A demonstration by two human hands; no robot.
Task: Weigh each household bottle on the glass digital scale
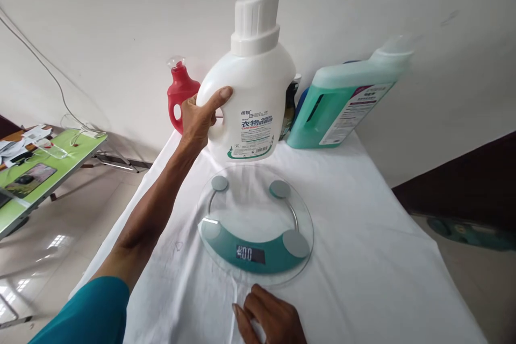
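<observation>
My left hand [200, 118] grips the handle of a large white detergent bottle [252, 91] with a white ribbed cap, holding it upright in the air just above the far edge of a round glass scale [255, 223]. The scale lies flat on the white cloth, and its teal band has a lit display. My right hand [268, 320] rests on the cloth at the near edge, just in front of the scale, with fingers slightly curled and nothing in it.
A white-covered table [363, 258] runs to the wall. At its back stand a red bottle [180, 95], a tilted green jug [342, 105] and a dark container partly hidden behind the white bottle. A green side table [44, 166] with clutter stands at left.
</observation>
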